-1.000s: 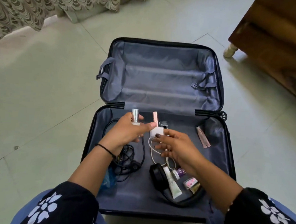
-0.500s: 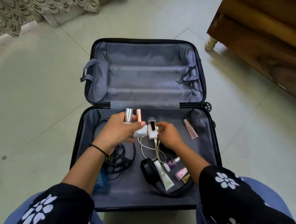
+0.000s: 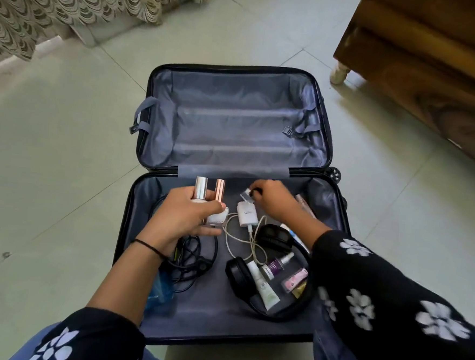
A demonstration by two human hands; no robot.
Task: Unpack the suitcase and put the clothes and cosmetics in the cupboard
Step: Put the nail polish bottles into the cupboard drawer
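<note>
Our suitcase [image 3: 234, 123] lies open on the floor, with cosmetics in the near half. At nine o'clock there, black cables [image 3: 194, 261] coil. Our left hand [image 3: 183, 221] grips two bottles [image 3: 201, 190] upright, one silver-capped and one rose-capped. A white charger [image 3: 246, 215] sits at centre. At six o'clock, headphones [image 3: 238, 275] ring several tubes [image 3: 263, 290]. At one o'clock our right hand [image 3: 274, 200] pinches a small silvery piece [image 3: 246, 193].
</note>
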